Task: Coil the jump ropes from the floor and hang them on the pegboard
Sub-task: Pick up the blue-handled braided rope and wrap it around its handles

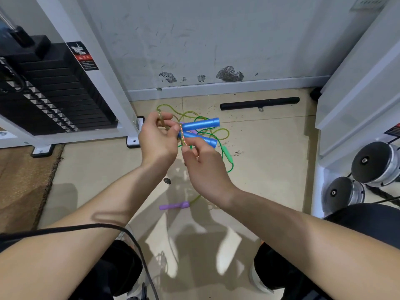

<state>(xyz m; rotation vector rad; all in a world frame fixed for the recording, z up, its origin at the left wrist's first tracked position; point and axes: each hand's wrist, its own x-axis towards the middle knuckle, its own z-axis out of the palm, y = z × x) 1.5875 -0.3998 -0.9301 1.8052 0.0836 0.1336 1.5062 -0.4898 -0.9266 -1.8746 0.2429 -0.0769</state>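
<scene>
**Binding the rope (182, 135) round the blue handles (200, 124)**

The left hand (158, 138) grips the coil (161, 123) and the handle ends, held up above the floor (270, 148). The right hand (205, 167) pinches the rope crossing them. Keep that turn taut and tuck the end under, lest it spring loose.

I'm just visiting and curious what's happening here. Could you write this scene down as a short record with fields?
Left hand: grips blue handles and loops of patterned cord
Right hand: pinches that cord across the handles
Floor: tangled green rope, purple handle, black bar
Nearby: weight stack, dumbbells
Pegboard: not in view
</scene>
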